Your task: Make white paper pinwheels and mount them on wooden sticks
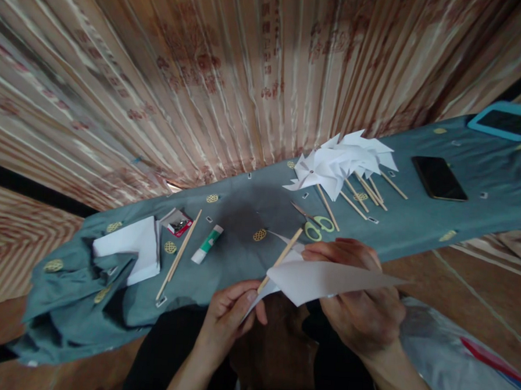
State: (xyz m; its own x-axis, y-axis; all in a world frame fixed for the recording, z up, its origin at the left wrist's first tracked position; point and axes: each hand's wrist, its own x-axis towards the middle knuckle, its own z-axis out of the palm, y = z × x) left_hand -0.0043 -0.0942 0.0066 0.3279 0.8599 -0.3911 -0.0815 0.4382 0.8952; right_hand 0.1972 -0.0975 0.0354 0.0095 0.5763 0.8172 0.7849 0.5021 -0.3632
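1. The left hand (pixel 232 310) pinches a corner of the white paper (pixel 326 280) between thumb and fingers, by the lower end of a wooden stick (pixel 283 254).
2. The right hand (pixel 360 299) is bent behind the paper; its fingertips are partly hidden, so I cannot tell how they grip.
3. Paper and stick are held up at the near edge of the table (pixel 416 226), the paper's long point reaching right, over the right hand.
4. The stick's upper end appears just beside the handles of the scissors (pixel 315 224).
5. Left of the scissors, a broad stretch of cloth gives room as far as the glue stick (pixel 208 244).
6. Paper pinwheels (pixel 314 171) crowd together near the far edge by the curtain (pixel 249 72), their sticks pointing toward the near side.
7. Two loose sticks (pixel 183 252) and a paper stack (pixel 131 243) occupy the left end.
8. The phone (pixel 439 178) lies right of the pinwheels, well apart from both hands.
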